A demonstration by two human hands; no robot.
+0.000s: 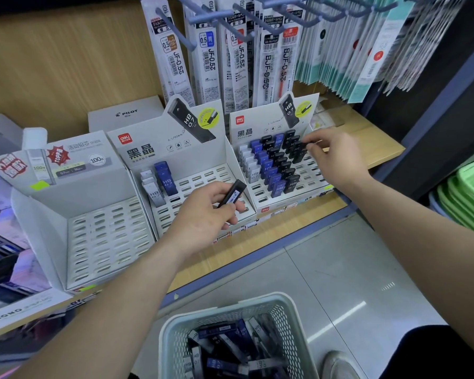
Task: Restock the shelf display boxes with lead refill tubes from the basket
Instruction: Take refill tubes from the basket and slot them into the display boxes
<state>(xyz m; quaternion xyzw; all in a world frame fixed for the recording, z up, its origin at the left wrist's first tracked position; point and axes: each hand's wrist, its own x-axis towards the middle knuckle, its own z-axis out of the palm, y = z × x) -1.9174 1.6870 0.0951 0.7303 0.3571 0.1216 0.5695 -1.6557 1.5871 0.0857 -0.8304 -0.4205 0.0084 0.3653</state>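
Currently gripping a black tube (231, 193) in the curled left hand (205, 212) above the middle display box (203, 176); pinching a second black tube (298, 154) with the right hand (331, 154) at the back rows of the right display box (246, 129); more tubes (225, 348) loose in the basket (293, 324) below.

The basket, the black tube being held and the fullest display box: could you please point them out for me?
basket (225, 307), head view, far rim.
black tube (233, 193), head view, middle of its body.
fullest display box (260, 116), head view, bare backing card.
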